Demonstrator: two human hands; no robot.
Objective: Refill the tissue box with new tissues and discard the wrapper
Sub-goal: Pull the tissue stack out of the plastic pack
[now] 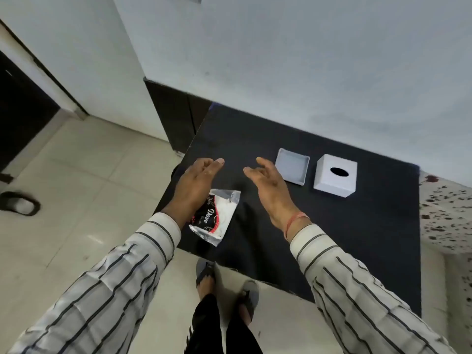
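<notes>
Both hands hovered over the matte black tabletop (344, 238), fingers spread, nothing in either grip. Left hand (198, 185) sat above the upper end of the tissue pack (217, 218): crinkly clear plastic wrapper, black-and-red print, white tissues inside, lying flat near the tabletop's left edge. Couldn't tell if the palm touched it. Right hand (268, 185) was apart from the pack, just beside the shallow square white tray (292, 169), open side up. White cube-shaped tissue box cover (334, 178) with a dark oval slot stood right of the tray. Striped sleeves on both arms.
</notes>
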